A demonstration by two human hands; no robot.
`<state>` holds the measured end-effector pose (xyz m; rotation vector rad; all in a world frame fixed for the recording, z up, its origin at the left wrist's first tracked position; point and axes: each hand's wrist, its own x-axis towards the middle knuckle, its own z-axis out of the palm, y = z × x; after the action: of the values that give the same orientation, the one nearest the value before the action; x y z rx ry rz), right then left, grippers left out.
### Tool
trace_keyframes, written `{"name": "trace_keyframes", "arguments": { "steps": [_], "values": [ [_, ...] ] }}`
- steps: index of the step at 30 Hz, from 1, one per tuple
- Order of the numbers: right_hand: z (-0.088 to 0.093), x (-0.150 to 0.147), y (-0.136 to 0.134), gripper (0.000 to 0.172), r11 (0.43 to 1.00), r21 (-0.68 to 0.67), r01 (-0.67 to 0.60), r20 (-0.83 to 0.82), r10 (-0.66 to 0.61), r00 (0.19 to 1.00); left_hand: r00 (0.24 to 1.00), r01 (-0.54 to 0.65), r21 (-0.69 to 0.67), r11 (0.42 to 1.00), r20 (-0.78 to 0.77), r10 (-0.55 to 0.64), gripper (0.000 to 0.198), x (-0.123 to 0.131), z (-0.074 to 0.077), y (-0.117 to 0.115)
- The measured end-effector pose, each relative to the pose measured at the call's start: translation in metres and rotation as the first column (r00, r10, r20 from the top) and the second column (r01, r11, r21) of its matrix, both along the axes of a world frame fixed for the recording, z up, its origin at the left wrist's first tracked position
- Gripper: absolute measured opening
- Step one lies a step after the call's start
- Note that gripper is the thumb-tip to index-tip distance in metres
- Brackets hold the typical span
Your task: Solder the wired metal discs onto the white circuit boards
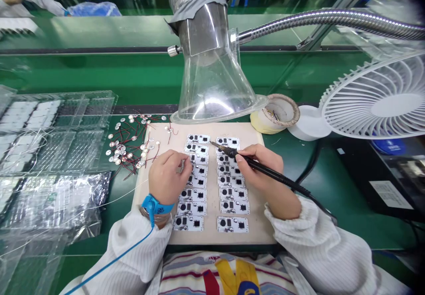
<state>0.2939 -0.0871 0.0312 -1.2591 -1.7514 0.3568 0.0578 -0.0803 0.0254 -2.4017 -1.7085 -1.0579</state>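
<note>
My right hand (pixel 260 164) is closed around a black soldering iron (pixel 262 167), whose tip points left at the upper end of the left column of boards. My left hand (pixel 168 175) is closed in a pinch beside that column, with a bit of silvery solder wire (pixel 182 166) at its fingers. Two columns of small white circuit boards (pixel 192 195) with black parts lie on a beige work board (pixel 212 237). My left hand hides the edges of some boards. A blue wrist strap (pixel 159 206) with a cord is on my left wrist.
Small round discs with red and black leads (pixel 126 149) lie left of the work board. Clear trays (pixel 83 144) stand farther left. A clear fume hood (pixel 212 87) hangs over the far edge. A tape-roll pot (pixel 279 116), white fan (pixel 375 100) and black box (pixel 375 175) stand at right.
</note>
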Motion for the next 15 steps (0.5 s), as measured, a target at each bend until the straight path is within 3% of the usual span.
{"name": "trace_keyframes", "arguments": {
  "steps": [4, 9, 15],
  "values": [
    [0.0015, -0.0004, 0.0003, 0.003, 1.000, -0.015, -0.008, 0.036, 0.008, 0.999, 1.000, 0.003, -0.005, 1.000, 0.001, -0.003, 0.009, 0.0005, 0.0009, 0.0004],
    [0.0005, -0.0013, 0.0019, 0.005, 0.995, 0.089, -0.034, 0.120, 0.023, 0.993, 1.000, 0.003, -0.008, 1.000, -0.004, -0.003, 0.009, 0.0002, 0.0003, 0.0007],
    [0.0004, -0.0011, 0.0013, 0.006, 0.994, 0.103, -0.030, 0.149, 0.014, 0.989, 1.000, -0.001, -0.012, 1.000, -0.008, 0.001, 0.011, 0.0006, 0.0008, 0.0015]
  ]
}}
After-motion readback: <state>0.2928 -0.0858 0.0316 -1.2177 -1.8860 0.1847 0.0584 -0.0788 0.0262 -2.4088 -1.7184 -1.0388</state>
